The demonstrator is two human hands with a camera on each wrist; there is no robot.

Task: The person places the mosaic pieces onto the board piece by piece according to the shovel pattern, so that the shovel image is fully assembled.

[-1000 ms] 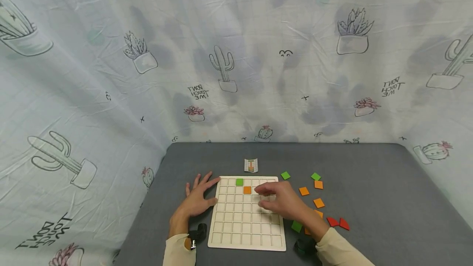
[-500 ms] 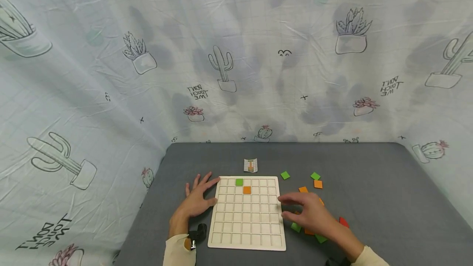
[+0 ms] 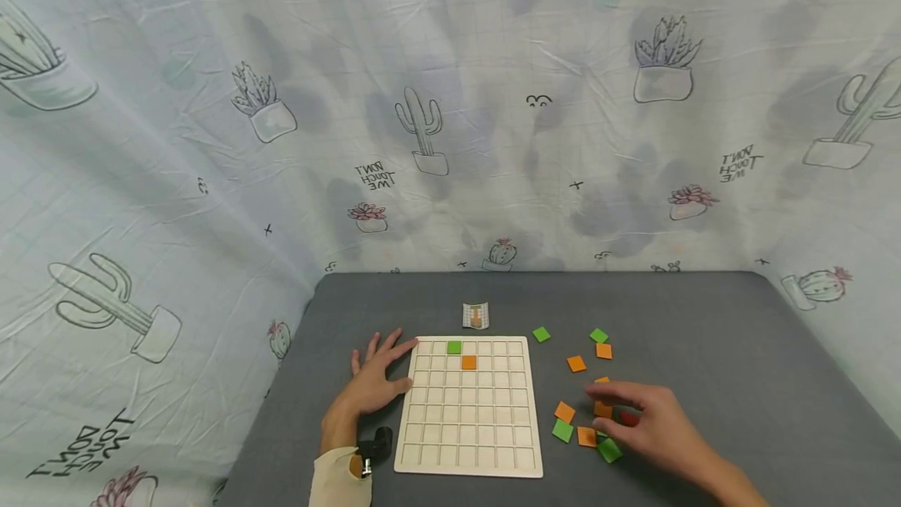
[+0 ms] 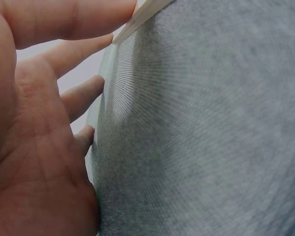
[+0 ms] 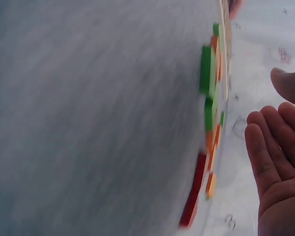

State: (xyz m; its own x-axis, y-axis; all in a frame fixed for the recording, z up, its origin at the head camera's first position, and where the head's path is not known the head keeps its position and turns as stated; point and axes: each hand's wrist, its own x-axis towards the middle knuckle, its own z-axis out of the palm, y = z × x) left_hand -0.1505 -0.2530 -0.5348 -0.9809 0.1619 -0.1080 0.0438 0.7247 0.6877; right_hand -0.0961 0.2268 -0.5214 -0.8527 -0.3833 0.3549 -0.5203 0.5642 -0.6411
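Note:
A pale wooden grid board [image 3: 468, 417] lies on the grey table, with one green square tile [image 3: 454, 347] in its top row and one orange square tile [image 3: 468, 363] in the row below. My left hand [image 3: 376, 382] rests spread at the board's left edge, thumb and index finger touching it; the left wrist view shows the thumb [image 4: 73, 19] at the rim. My right hand [image 3: 651, 421] hovers over the loose tiles right of the board, thumb and fingers apart, holding nothing. Beneath it a red piece [image 3: 629, 418] and an orange tile [image 3: 603, 410] are partly covered.
Several loose orange and green tiles lie right of the board, such as a green tile [image 3: 609, 451] and an orange tile [image 3: 576, 364]. A small printed pattern card [image 3: 475, 316] lies behind the board. A cactus-print curtain [image 3: 450, 139] stands behind the table [image 3: 676, 311].
My right hand has moved from over the board to the right and toward me, over the loose tiles. The left hand and the two tiles on the board have stayed put.

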